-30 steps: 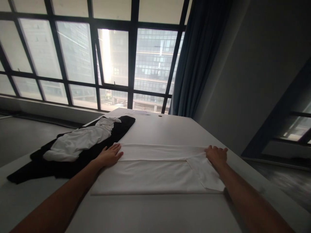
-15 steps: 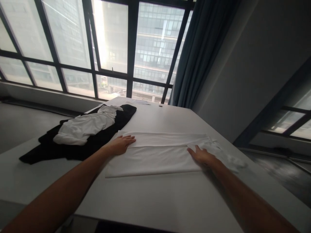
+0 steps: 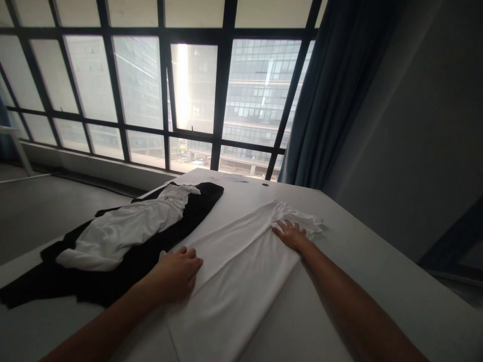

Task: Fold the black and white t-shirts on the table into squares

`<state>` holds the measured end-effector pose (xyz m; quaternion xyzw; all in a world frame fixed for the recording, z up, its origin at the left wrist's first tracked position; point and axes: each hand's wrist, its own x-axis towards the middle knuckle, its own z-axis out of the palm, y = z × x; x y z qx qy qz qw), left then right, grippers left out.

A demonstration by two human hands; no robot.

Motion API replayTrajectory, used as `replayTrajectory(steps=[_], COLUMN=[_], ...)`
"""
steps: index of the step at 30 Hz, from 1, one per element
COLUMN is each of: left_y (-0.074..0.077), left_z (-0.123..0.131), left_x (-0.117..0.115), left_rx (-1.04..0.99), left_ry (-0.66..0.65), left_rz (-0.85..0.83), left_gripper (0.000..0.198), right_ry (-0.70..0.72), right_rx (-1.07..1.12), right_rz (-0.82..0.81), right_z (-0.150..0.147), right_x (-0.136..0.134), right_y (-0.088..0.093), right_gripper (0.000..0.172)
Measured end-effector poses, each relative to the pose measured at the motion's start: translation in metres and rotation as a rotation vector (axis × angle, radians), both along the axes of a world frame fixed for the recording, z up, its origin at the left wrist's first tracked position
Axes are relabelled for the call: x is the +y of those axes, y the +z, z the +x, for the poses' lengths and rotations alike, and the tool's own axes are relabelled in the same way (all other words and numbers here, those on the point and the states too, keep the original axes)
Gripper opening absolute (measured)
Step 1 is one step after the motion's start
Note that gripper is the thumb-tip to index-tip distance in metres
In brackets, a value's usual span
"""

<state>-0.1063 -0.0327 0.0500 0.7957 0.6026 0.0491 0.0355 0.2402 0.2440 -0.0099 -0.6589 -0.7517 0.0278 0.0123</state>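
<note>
Lying slantwise on the worktop, the folded white cloth spans both hands. The left hand sits curled at its near edge, though I cannot tell if it grips. The right hand lies flat and spread on its far end. A black garment lies beside it.

Left hand seemingly curled, right hand flat, outstretched
</note>
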Motion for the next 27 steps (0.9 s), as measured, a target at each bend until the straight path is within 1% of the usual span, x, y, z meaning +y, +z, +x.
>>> replayTrajectory(steps=[2,3,4,5,7,8,9,10,13,15,16,18,20,21,23,25,27], left_y=[0.006,0.008,0.007,0.005,-0.002,-0.006,-0.011,-0.016,-0.026,-0.028,-0.028,-0.024,-0.019,-0.015,-0.010,-0.008,-0.010], left_z=[0.003,0.006,0.008,0.011,0.018,0.020,0.023,0.024,0.028,0.033,0.039,0.057,0.081,0.093,0.114,0.122,0.116], left_x=[-0.001,-0.001,-0.001,-0.001,-0.001,0.000,0.000,0.000,0.000,-0.001,-0.003,-0.008,-0.014,-0.017,-0.018,-0.015,-0.007], left_rx=[-0.035,-0.077,-0.130,-0.175,-0.219,-0.228,-0.230,-0.230,-0.209,-0.179,-0.161,-0.121,-0.085,-0.085,-0.143,-0.250,-0.324], left_ry=[-0.026,-0.056,-0.101,-0.148,-0.240,-0.276,-0.311,-0.343,-0.406,-0.413,-0.414,-0.435,-0.478,-0.513,-0.603,-0.675,-0.671], left_rz=[-0.040,-0.053,-0.055,-0.046,-0.029,-0.028,-0.032,-0.036,-0.023,0.005,0.013,0.010,-0.016,-0.035,-0.088,-0.136,-0.132], left_gripper=[0.027,0.025,0.023,0.022,0.025,0.031,0.037,0.042,0.046,0.045,0.044,0.044,0.046,0.047,0.042,0.033,0.027], right_ry=[0.100,0.116,0.097,0.047,-0.087,-0.129,-0.134,-0.098,0.129,0.256,0.287,0.258,0.153,0.104,0.054,0.082,0.165], right_rx=[-0.016,-0.037,-0.069,-0.108,-0.180,-0.196,-0.194,-0.173,-0.064,-0.018,-0.014,-0.050,-0.127,-0.170,-0.224,-0.193,-0.071], right_rz=[0.039,0.074,0.125,0.190,0.320,0.357,0.369,0.365,0.247,0.119,0.075,0.063,0.120,0.151,0.204,0.193,0.137], right_z=[-0.003,-0.003,-0.003,-0.004,-0.008,-0.012,-0.016,-0.020,-0.026,-0.019,-0.012,0.007,0.028,0.038,0.054,0.068,0.083], right_x=[0.017,0.023,0.028,0.031,0.027,0.020,0.009,-0.005,-0.060,-0.096,-0.112,-0.134,-0.148,-0.154,-0.164,-0.177,-0.190], right_y=[0.001,0.003,0.005,0.008,0.014,0.016,0.018,0.018,0.014,0.009,0.008,0.009,0.016,0.020,0.027,0.030,0.028], right_gripper=[0.077,0.076,0.076,0.075,0.070,0.067,0.063,0.060,0.058,0.061,0.062,0.063,0.059,0.056,0.048,0.040,0.037])
